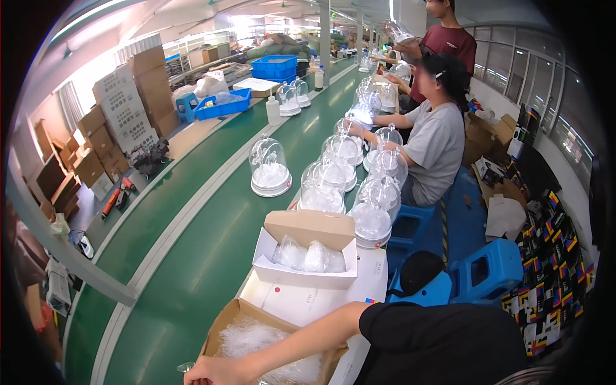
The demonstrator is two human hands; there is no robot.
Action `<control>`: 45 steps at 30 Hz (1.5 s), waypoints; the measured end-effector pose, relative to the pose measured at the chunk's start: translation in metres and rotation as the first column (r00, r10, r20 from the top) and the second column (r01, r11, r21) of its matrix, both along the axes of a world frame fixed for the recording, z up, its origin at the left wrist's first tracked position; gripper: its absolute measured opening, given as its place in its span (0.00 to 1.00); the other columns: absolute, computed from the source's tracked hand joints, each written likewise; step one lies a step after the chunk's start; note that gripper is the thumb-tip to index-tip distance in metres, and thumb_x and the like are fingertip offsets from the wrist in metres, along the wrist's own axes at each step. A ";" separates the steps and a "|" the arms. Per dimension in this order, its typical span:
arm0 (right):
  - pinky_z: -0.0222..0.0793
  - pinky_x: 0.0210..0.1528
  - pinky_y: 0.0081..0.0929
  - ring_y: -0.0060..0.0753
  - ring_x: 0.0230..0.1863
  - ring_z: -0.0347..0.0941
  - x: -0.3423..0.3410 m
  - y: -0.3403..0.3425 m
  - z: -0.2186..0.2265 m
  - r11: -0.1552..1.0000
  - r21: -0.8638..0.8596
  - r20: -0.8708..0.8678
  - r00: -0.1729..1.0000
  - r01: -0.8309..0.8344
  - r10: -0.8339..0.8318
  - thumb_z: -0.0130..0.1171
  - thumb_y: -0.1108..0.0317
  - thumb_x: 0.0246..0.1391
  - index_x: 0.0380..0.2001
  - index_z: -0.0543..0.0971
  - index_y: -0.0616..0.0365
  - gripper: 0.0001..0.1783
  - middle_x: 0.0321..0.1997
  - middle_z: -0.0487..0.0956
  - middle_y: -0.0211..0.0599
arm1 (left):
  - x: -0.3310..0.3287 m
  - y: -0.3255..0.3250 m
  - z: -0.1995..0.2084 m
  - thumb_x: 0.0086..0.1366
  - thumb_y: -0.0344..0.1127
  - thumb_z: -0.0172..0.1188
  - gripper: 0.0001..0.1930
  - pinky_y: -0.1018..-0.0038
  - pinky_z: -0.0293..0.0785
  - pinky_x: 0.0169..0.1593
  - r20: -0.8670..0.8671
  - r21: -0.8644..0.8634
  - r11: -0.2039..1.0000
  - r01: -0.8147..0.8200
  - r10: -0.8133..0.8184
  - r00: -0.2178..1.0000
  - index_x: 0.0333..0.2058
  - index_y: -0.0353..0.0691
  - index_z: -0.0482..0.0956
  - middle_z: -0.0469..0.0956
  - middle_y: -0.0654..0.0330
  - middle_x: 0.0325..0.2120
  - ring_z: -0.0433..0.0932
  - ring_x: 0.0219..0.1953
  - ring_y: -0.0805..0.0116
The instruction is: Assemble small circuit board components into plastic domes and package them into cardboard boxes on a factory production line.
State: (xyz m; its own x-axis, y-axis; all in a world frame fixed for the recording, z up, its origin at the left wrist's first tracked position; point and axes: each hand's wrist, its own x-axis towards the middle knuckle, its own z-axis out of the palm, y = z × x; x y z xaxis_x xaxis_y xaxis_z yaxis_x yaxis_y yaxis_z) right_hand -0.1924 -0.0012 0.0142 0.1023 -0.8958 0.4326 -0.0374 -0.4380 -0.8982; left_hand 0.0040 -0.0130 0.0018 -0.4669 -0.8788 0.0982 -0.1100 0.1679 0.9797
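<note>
My right hand [215, 371] reaches across from the lower right, over the near corner of an open brown carton [213, 328]. Its fingers are closed, and a small clear glossy piece [185, 367] pokes out beside them; its kind does not show. A tangle of clear and whitish plastic-looking pieces [253, 338] fills the carton, partly behind my forearm. Just beyond it, a white box [307, 277] with a raised brown flap contains clear rounded pieces [314, 258]. My left hand is out of the picture.
Clear dome covers on white bases [372, 221] stand closely grouped beyond the white box. Another dome [270, 168] is on the green conveyor [192, 282]. A seated co-worker [436, 138] handles domes. Blue stools [487, 273] and a black cap [420, 273] are at right.
</note>
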 end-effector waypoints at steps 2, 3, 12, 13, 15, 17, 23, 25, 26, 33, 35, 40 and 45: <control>0.71 0.27 0.25 0.30 0.23 0.76 0.005 -0.009 -0.016 0.998 -0.060 0.102 0.994 -0.019 0.025 0.58 0.72 0.53 0.28 0.74 0.64 0.05 0.22 0.79 0.38 | 0.004 -0.005 -0.007 0.65 0.19 0.51 0.23 0.70 0.68 0.59 0.081 -0.005 1.000 -0.007 0.007 0.997 0.59 0.32 0.63 0.69 0.50 0.55 0.71 0.56 0.63; 0.66 0.21 0.19 0.21 0.17 0.71 0.007 -0.010 -0.017 0.993 -0.118 0.204 0.978 -0.027 0.051 0.55 0.77 0.54 0.25 0.70 0.66 0.06 0.17 0.76 0.35 | 0.007 -0.007 -0.011 0.65 0.19 0.51 0.23 0.70 0.68 0.59 0.083 -0.002 1.000 -0.016 0.016 0.996 0.59 0.32 0.63 0.69 0.50 0.55 0.71 0.56 0.63; 0.66 0.22 0.20 0.21 0.19 0.71 0.004 -0.016 -0.025 0.990 -0.136 0.099 0.995 0.023 -0.009 0.56 0.74 0.54 0.27 0.72 0.64 0.05 0.18 0.75 0.33 | 0.017 -0.018 -0.023 0.67 0.21 0.50 0.22 0.72 0.71 0.54 0.149 -0.193 0.980 0.047 -0.018 0.989 0.59 0.31 0.61 0.74 0.47 0.50 0.75 0.50 0.62; 0.66 0.22 0.20 0.21 0.19 0.71 0.005 -0.016 -0.025 0.990 -0.138 0.100 0.995 0.016 -0.003 0.56 0.74 0.54 0.27 0.72 0.64 0.05 0.18 0.75 0.33 | 0.019 -0.020 -0.028 0.67 0.21 0.49 0.22 0.71 0.71 0.55 0.165 -0.227 0.972 0.054 -0.016 0.986 0.59 0.31 0.61 0.74 0.47 0.50 0.75 0.51 0.62; 0.67 0.23 0.21 0.22 0.19 0.71 0.006 -0.014 -0.024 0.993 -0.118 0.131 0.991 0.012 0.003 0.56 0.74 0.53 0.27 0.72 0.64 0.05 0.19 0.76 0.34 | 0.020 -0.019 -0.030 0.67 0.21 0.49 0.22 0.71 0.70 0.56 0.183 -0.256 0.965 0.060 -0.012 0.983 0.59 0.32 0.61 0.74 0.47 0.51 0.75 0.51 0.62; 0.67 0.23 0.21 0.23 0.20 0.72 0.003 -0.013 -0.021 0.992 -0.129 0.100 0.995 -0.005 0.018 0.56 0.74 0.53 0.28 0.72 0.64 0.05 0.19 0.76 0.34 | 0.016 -0.015 -0.025 0.67 0.20 0.48 0.22 0.70 0.69 0.57 0.197 -0.280 0.957 0.081 -0.025 0.980 0.60 0.32 0.61 0.74 0.47 0.51 0.75 0.51 0.62; 0.69 0.24 0.22 0.25 0.20 0.73 0.003 -0.013 -0.019 0.993 -0.120 0.112 0.993 -0.014 0.028 0.56 0.74 0.53 0.28 0.72 0.64 0.04 0.19 0.76 0.35 | 0.017 -0.016 -0.025 0.67 0.19 0.47 0.22 0.70 0.68 0.58 0.230 -0.262 0.959 0.112 -0.051 0.972 0.60 0.31 0.60 0.74 0.46 0.51 0.75 0.52 0.62; 0.69 0.24 0.22 0.25 0.20 0.73 0.002 -0.012 -0.019 0.995 -0.087 0.138 0.989 -0.039 0.051 0.56 0.74 0.53 0.28 0.72 0.64 0.04 0.20 0.76 0.35 | 0.018 -0.015 -0.024 0.67 0.19 0.46 0.22 0.70 0.68 0.58 0.246 -0.227 0.969 0.093 -0.036 0.969 0.60 0.31 0.60 0.74 0.46 0.51 0.75 0.53 0.62; 0.68 0.25 0.21 0.24 0.21 0.73 0.001 -0.012 -0.020 0.996 -0.077 0.101 0.994 -0.037 0.045 0.56 0.74 0.54 0.28 0.73 0.63 0.04 0.21 0.77 0.35 | 0.018 -0.014 -0.024 0.67 0.18 0.46 0.22 0.70 0.68 0.58 0.260 -0.193 0.978 0.079 -0.027 0.965 0.60 0.31 0.60 0.74 0.46 0.51 0.74 0.53 0.62; 0.69 0.26 0.22 0.25 0.23 0.74 0.000 -0.014 -0.023 0.998 -0.064 0.054 0.998 -0.022 0.025 0.58 0.72 0.54 0.30 0.74 0.62 0.05 0.22 0.77 0.34 | 0.006 -0.007 -0.023 0.65 0.17 0.49 0.18 0.71 0.70 0.55 0.156 -0.332 0.943 -0.024 0.080 0.984 0.54 0.30 0.64 0.75 0.47 0.48 0.76 0.49 0.63; 0.69 0.26 0.22 0.26 0.22 0.74 0.001 -0.012 -0.021 0.998 -0.062 0.073 0.997 -0.012 0.017 0.57 0.73 0.53 0.29 0.74 0.62 0.05 0.21 0.77 0.35 | 0.005 -0.005 -0.030 0.65 0.17 0.49 0.17 0.71 0.70 0.55 0.102 -0.272 0.959 -0.084 0.116 0.988 0.52 0.30 0.64 0.74 0.46 0.48 0.76 0.49 0.63; 0.70 0.27 0.22 0.27 0.22 0.75 -0.003 -0.014 -0.020 0.998 -0.057 0.045 0.999 -0.004 0.007 0.57 0.73 0.52 0.28 0.73 0.62 0.04 0.21 0.77 0.35 | -0.002 -0.003 -0.009 0.64 0.19 0.52 0.13 0.72 0.72 0.52 0.210 -0.278 0.960 -0.024 0.085 0.974 0.48 0.29 0.71 0.77 0.48 0.46 0.77 0.47 0.65; 0.70 0.28 0.22 0.26 0.24 0.75 -0.002 -0.016 -0.016 1.000 -0.025 0.013 1.000 -0.016 0.016 0.57 0.72 0.53 0.29 0.74 0.62 0.05 0.23 0.77 0.36 | -0.002 -0.005 -0.009 0.65 0.21 0.53 0.11 0.77 0.74 0.45 0.164 -0.316 0.947 -0.063 0.120 0.979 0.46 0.31 0.75 0.80 0.54 0.40 0.79 0.41 0.71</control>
State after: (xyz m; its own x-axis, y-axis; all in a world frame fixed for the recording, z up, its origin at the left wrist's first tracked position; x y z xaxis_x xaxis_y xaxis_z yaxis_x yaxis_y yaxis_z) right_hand -0.1949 -0.0167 -0.0016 0.1104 -0.8831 0.4559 -0.0182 -0.4605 -0.8875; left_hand 0.0022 -0.0182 -0.0074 -0.4206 -0.8588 0.2926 -0.3080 0.4385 0.8443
